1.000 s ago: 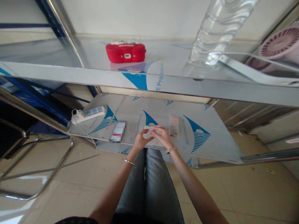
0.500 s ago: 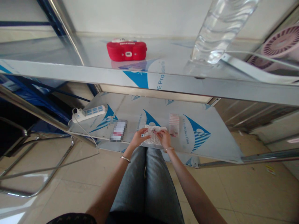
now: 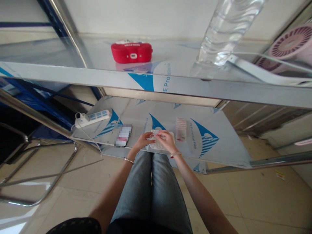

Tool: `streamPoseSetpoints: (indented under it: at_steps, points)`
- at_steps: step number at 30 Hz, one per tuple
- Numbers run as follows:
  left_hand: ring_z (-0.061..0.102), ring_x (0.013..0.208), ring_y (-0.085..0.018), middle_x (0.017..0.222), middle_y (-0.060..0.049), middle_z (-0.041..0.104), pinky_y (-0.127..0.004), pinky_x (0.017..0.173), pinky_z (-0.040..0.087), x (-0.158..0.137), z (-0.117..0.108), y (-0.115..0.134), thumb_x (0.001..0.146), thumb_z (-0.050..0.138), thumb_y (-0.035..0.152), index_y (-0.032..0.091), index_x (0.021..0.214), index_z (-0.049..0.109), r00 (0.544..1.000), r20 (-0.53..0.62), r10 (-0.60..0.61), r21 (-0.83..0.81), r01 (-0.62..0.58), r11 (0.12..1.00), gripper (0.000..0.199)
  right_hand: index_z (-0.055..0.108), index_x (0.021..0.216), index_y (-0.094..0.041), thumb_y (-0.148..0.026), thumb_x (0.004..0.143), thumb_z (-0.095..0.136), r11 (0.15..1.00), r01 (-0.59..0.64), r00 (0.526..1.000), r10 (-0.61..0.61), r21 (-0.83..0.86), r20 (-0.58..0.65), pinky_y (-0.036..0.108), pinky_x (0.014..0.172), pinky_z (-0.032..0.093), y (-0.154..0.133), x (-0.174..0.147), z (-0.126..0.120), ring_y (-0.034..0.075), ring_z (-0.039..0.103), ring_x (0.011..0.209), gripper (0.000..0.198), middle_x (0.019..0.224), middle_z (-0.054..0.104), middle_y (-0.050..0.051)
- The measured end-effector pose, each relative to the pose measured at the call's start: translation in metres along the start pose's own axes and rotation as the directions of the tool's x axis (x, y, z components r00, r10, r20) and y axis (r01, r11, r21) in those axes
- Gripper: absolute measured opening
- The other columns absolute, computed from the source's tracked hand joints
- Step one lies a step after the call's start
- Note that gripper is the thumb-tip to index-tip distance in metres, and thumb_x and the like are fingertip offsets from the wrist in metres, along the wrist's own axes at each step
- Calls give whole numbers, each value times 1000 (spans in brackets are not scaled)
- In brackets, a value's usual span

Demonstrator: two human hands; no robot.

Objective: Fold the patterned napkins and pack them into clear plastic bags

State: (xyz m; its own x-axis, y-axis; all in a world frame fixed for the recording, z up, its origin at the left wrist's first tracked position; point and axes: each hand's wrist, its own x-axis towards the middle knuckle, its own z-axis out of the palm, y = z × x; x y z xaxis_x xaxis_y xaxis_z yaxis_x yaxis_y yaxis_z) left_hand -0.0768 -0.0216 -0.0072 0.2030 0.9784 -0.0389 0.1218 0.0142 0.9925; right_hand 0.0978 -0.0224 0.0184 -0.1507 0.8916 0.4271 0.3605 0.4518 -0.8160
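Close together at the lower shelf's front edge, both hands work over a white, clear-looking plastic packet (image 3: 156, 147). My left hand (image 3: 143, 141) curves in from the left, its fingertips pinched near those of my right hand. My right hand (image 3: 167, 141) lies across the packet with thumb and fingers closed at their tips. What is between the fingertips is too small to make out. Just right of my right hand lies a flat clear pouch (image 3: 181, 130) with pink stripes and a small reddish bit near its lower end. A phone (image 3: 123, 135) with a blurred screen lies left of my left hand.
A white power strip (image 3: 96, 117) with its cable sits at the lower shelf's left. On the upper shelf (image 3: 102, 72), above the hands, stand a red case (image 3: 131, 53), a clear water bottle (image 3: 225, 35) and a pink fan (image 3: 291, 42). A metal chair frame (image 3: 58, 175) stands left.
My right hand has moved left toward my left hand, so their fingertips now meet over the packet's upper left. The small dark-and-pink thing seen at the fingers earlier is now hidden.
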Motion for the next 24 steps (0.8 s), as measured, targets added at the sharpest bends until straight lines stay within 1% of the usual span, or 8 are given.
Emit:
streamPoseSetpoints:
  at_steps: [3,6,9,11,14,17,20,24]
  points:
    - [60,103,-22,109,-12,66,-36,91,46,-2,-2,1,59,78,29,14,108,61,1000,-9,-15,17,15,1000,55,69,82,-21,-36,82,56,999,1,1000,-2,-46,-23,32,84,47,11,1,1,19,61,89,20,87,67,6]
    - [60,105,-24,107,-12,67,-37,91,46,-4,-5,3,58,78,29,15,107,62,999,-24,-36,26,36,999,53,69,81,-21,-33,83,54,985,-58,996,46,-165,-80,35,83,47,36,-3,1,20,61,86,20,85,68,6]
    - [60,104,-24,107,-12,67,-38,90,47,-7,-7,5,57,79,28,14,105,63,999,-45,-30,35,31,999,52,69,80,-19,-31,80,56,954,-106,993,88,-282,-75,38,82,46,61,-12,2,22,61,85,18,85,69,7]
    - [61,103,-23,107,-12,67,-37,90,47,-8,-8,6,58,78,28,14,105,63,999,-47,-20,39,22,999,52,70,81,-17,-31,79,57,937,-123,992,108,-327,-65,39,82,46,71,-18,4,23,61,84,19,85,69,9]
    - [61,101,-22,106,-11,67,-36,88,48,-8,-9,5,59,77,29,14,104,63,1000,-31,3,54,-2,999,50,70,83,-15,-32,80,57,922,-135,991,120,-362,-62,38,82,46,76,-23,8,24,61,85,21,86,68,10]
    - [62,99,-21,103,-10,68,-36,89,49,-6,-10,5,60,77,29,15,102,63,999,-24,32,56,-30,998,47,71,83,-17,-33,80,56,910,-122,992,104,-395,-68,37,82,45,74,-20,12,23,60,85,22,87,67,9]
    - [61,103,-22,106,-11,67,-36,91,48,-4,-10,6,62,76,30,14,104,63,1000,-24,10,30,-9,1000,47,71,82,-18,-32,81,56,882,-105,994,90,-459,-54,35,80,45,72,-13,17,22,58,84,20,86,65,8]
    - [60,107,-24,108,-11,67,-38,94,47,-1,-12,9,61,76,31,14,103,63,1000,-22,1,-14,-1,1000,47,71,79,-18,-26,79,60,850,-106,993,116,-516,-13,37,81,42,73,-5,23,23,55,85,13,87,63,9]
